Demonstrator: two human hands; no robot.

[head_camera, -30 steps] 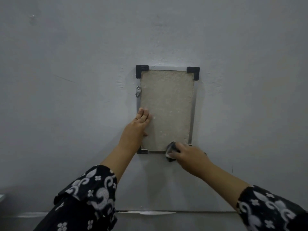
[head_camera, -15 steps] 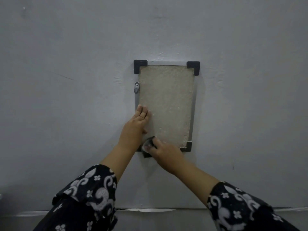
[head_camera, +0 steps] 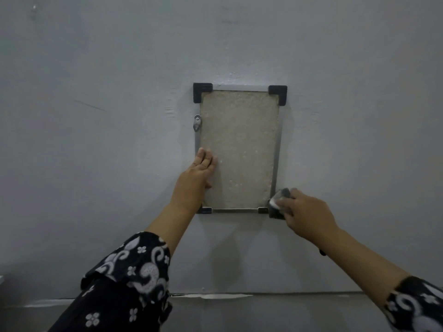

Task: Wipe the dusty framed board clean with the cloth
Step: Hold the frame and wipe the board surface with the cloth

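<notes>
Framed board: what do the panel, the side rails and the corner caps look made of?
The panel looks like beige, grainy, matte fibre or cork-like board, speckled. The side rails look like thin brushed metal, grey with a dull sheen. The corner caps look like matte black plastic, probably moulded.

- plain grey painted wall takes up pretty much the whole view, kinda matte, slightly uneven finish
- thin diagonal scratch on the wall, off to the left
- small pale speck way up in the top left corner
- patch of rough, bumpy paint up around the middle
- along the bottom, a seam where the wall meets a grey ledge or floor strip, with white peeling bits along that line
- tiny sliver of something pale at the left edge, can't tell what it is
</notes>
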